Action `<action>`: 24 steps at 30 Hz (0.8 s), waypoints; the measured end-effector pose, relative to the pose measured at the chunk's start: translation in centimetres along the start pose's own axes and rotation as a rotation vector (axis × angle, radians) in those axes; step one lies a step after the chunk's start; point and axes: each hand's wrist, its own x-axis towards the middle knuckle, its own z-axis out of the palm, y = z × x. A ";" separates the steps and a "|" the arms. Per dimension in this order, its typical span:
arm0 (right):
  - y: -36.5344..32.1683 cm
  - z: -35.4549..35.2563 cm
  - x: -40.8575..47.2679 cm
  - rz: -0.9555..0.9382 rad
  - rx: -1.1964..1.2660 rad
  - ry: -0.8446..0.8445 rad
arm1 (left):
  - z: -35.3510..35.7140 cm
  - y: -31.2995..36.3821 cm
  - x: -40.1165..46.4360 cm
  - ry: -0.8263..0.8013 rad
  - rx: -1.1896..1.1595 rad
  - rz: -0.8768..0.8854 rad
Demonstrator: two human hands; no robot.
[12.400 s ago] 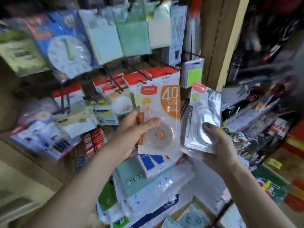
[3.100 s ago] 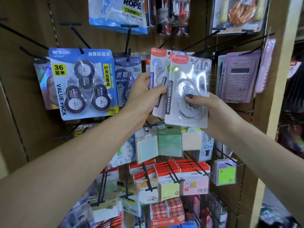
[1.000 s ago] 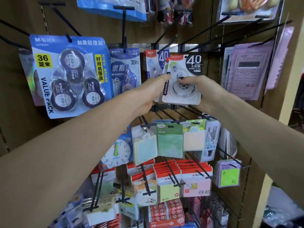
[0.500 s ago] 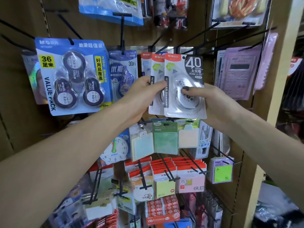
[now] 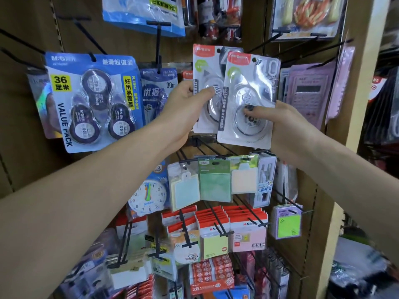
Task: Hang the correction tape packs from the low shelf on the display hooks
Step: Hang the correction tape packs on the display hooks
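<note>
Two grey correction tape packs with red headers are held up in front of the pegboard. My left hand (image 5: 183, 106) pinches the left pack (image 5: 206, 67) at its left edge, thumb on the front. My right hand (image 5: 280, 124) grips the right pack (image 5: 248, 83) from its lower right, thumb on the clear blister. The right pack overlaps the left one and tilts slightly. Both hang holes are free of any hook. Bare black display hooks (image 5: 261, 43) jut out just above and right of the packs. Another red-headed pack (image 5: 187, 74) hangs behind my left hand.
A blue three-reel value pack (image 5: 90, 100) and a blue 30 m tape pack (image 5: 158, 87) hang to the left. Pink calculator packs (image 5: 306, 93) hang right. Sticky-note packs (image 5: 213, 182) and a toy clock (image 5: 148, 196) hang below on projecting hooks. A wooden upright (image 5: 362, 83) borders the right.
Both packs have come back away from the hooks and spread apart side by side. The right pack now tilts, and both sit a little higher in view.
</note>
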 end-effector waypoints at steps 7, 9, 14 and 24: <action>0.4 0.1 0.2 0.035 0.000 0.033 | -0.2 0.2 -0.2 -0.015 0.073 -0.015; 0.6 0.0 0.1 0.028 -0.001 0.059 | -0.3 0.0 -0.2 -0.009 0.115 -0.009; 0.8 -0.1 0.8 0.048 -0.008 0.075 | -0.3 -0.9 0.8 0.041 0.171 -0.006; 2.3 0.2 7.2 0.139 -0.013 0.157 | 0.2 -1.9 4.0 0.015 0.400 -0.203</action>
